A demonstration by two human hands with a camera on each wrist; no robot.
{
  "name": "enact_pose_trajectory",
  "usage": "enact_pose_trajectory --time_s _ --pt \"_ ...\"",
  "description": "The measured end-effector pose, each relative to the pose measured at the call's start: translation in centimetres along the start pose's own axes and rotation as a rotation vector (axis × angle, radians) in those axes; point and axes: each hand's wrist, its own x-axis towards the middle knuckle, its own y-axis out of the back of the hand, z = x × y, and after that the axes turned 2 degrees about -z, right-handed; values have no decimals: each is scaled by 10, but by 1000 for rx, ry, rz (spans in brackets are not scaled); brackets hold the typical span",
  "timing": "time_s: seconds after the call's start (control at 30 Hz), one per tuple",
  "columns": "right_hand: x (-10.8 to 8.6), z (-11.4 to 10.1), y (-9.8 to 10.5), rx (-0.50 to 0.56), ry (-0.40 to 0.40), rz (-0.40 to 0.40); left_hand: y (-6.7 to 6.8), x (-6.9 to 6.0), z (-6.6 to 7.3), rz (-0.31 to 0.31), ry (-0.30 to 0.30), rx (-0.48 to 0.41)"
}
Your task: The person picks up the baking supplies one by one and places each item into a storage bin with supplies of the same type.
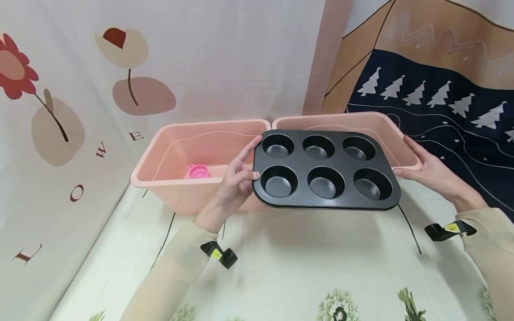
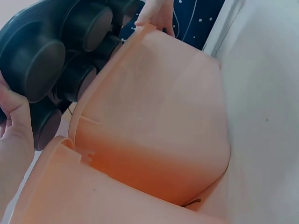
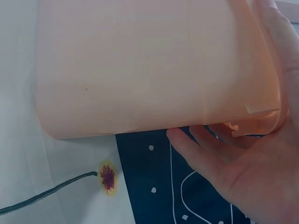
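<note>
My left hand [image 1: 237,180] grips the left end of a dark grey muffin tin [image 1: 301,170], thumb on its front face. The tin is raised and tilted, its round cups facing the head camera; their undersides show in the left wrist view. Behind it, partly hidden, stands a pink plastic bin [image 1: 401,149]. My right hand [image 1: 439,178] holds this bin at its right front corner, with the thumb near the rim and the fingers along the end wall. In the right wrist view, fingers [image 3: 201,154] curve around the bin's edge.
Beside it on the left is a second pink bin [image 1: 160,174] with a small bright pink cup-like item [image 1: 198,171] inside. Both stand on a pale, flower-printed tablecloth [image 1: 281,263]. A printed curtain [image 1: 225,58] hangs behind, with dark tree-patterned cloth [image 1: 433,98] at the right.
</note>
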Motion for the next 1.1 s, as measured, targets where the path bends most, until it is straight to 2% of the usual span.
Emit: enact_pose_trajectory --time_s 0.13,0.37,0.7,1.1 --pt "0 0 0 0 -6 7 2 4 1 43 -6 -9" --pt "-1 1 1 23 -14 7 0 10 1 75 -14 -29" --pt "-1 2 0 32 -1 9 -3 23 2 145 -19 35" --pt "1 2 -2 26 -7 15 -4 40 3 182 -8 61"
